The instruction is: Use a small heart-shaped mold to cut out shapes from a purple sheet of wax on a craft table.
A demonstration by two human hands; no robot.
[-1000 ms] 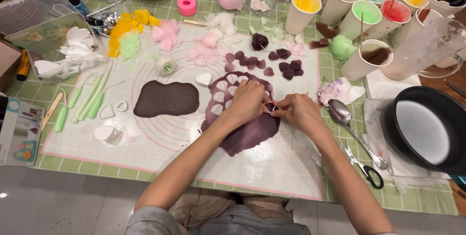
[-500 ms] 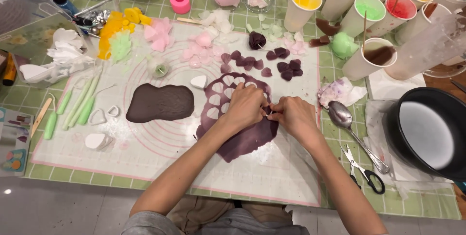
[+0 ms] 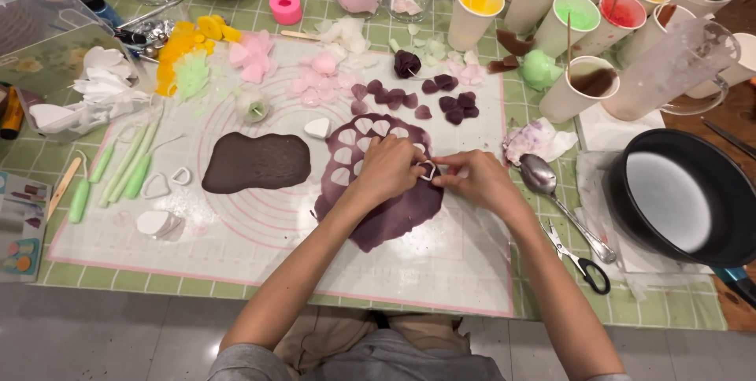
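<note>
Since the earlier frame your two hands have scarcely shifted; they remain together over the purple sheet, and only the view has drifted a little. Your left hand (image 3: 387, 167) rests knuckles-up on the rolled purple sheet (image 3: 386, 208), its fingertips pinched on the small white petal-shaped cutter (image 3: 428, 171). Your right hand (image 3: 472, 180) meets it from the other side, thumb and forefinger closed narrowly on the same cutter, so both hands hold it between them. That cutter sits over the right edge of the purple sheet, which lies on the white work mat (image 3: 260, 231) near its centre. Petal-shaped holes (image 3: 344, 156) already show in the upper left part of the sheet. Cut purple petals (image 3: 453, 103) lie in a loose group above the sheet, well apart from your hands. A darker brown sheet (image 3: 256, 162) lies to the left of the purple one, not touching it. To your right, off the mat, a metal spoon (image 3: 543, 178) lies near your right wrist, with scissors (image 3: 579, 259) just below it and a black pan (image 3: 681, 196) beyond.
</note>
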